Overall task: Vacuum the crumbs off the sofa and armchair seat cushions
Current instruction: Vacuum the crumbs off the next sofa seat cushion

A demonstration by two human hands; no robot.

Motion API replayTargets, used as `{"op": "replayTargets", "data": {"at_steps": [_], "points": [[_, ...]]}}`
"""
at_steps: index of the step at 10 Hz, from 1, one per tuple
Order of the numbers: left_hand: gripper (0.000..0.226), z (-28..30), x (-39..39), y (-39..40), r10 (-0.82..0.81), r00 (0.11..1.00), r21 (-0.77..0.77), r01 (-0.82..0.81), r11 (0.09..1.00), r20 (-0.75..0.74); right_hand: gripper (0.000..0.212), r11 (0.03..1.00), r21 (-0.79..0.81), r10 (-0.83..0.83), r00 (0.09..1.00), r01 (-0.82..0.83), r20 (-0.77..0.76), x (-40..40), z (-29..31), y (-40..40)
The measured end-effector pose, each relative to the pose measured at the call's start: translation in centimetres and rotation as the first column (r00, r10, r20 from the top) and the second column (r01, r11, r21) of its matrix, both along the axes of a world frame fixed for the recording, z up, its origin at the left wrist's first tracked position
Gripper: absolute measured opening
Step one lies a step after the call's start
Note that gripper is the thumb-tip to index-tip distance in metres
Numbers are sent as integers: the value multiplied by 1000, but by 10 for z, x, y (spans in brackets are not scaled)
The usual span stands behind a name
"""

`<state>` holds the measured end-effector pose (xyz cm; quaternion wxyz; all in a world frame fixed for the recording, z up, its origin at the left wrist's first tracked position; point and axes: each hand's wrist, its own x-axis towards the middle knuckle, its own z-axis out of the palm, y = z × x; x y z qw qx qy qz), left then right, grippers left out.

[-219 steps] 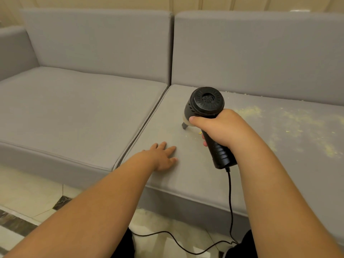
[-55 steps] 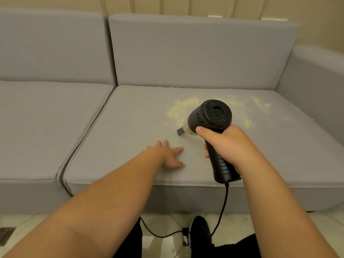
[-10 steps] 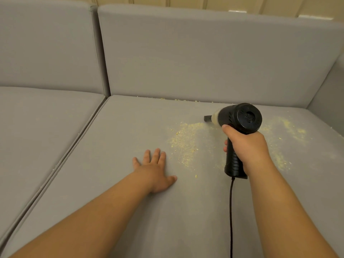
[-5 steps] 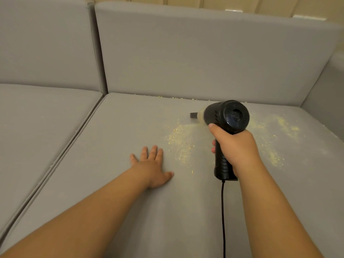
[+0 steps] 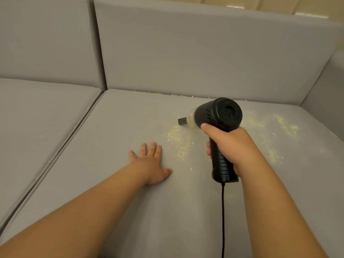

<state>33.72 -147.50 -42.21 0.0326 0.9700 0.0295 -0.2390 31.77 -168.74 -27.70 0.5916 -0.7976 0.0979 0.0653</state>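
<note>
Right hand (image 5: 230, 146) grips handheld vacuum (image 5: 219, 116) | nozzle just beyond crumbs (image 5: 178, 140) | left hand (image 5: 150, 162) flat, fingers spread, on seat cushion (image 5: 111, 146), crumbs between hands

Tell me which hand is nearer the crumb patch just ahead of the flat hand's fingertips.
Left. The left hand lies flat on the cushion, fingertips just short of the crumb patch. The right hand grips the vacuum above, to its right.

left hand (image 5: 151, 165) flat on seat cushion (image 5: 115, 183) | crumbs (image 5: 178, 140) just right of it | vacuum (image 5: 217, 127) in right hand (image 5: 230, 144), nozzle behind crumbs | backrest (image 5: 204, 58) behind
</note>
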Motion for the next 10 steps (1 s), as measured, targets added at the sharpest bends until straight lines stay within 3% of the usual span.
{"op": "replayTargets", "data": {"at_steps": [2,3,8,10], "points": [[99,-1,0,0,-2,1000,-2,2,1000,3,19,993,5,-118,985,118,122,3,-8,2],[99,0,0,0,-1,1000,1,1,1000,-3,18,992,58,-114,991,110,66,9,-10,2],[100,0,2,0,2,1000,-3,-2,1000,-16,28,993,6,117,992,-116,-38,12,-4,6],[99,1,-1,0,-6,1000,-7,6,1000,-5,24,997,-34,75,997,-75,-10,7,1,2]]}}
